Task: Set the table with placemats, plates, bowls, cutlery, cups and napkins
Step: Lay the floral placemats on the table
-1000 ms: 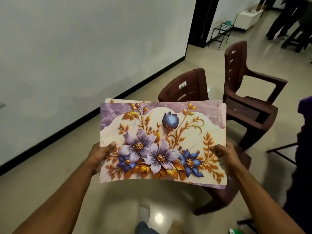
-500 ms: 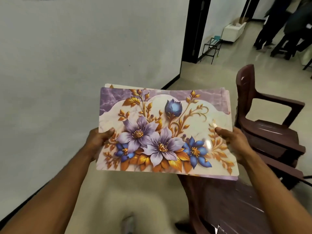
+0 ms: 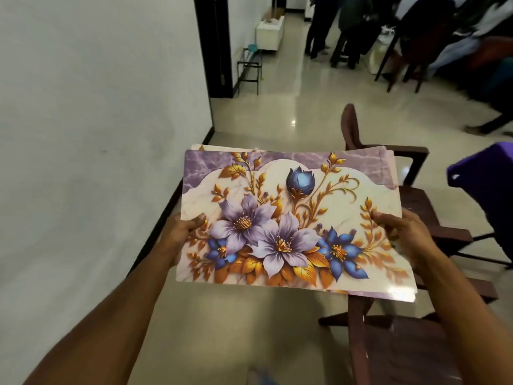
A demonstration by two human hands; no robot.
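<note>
Glossy, thin and slightly bowed, a stack of floral placemats [image 3: 288, 218] is carried in mid-air, pinched at its left edge by the left hand [image 3: 183, 234] and at its right edge by the right hand [image 3: 408, 234], thumbs on top. Offset edges suggest several sheets. No table is seen, so nothing is judged laid yet. Beyond, moulded brown plastic chairs [image 3: 416, 201] stand on polished tile floor [image 3: 291, 107].

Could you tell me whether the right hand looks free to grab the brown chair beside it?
Probably not: the right hand grips the placemats, as does the left hand, though the brown chair is close.
</note>
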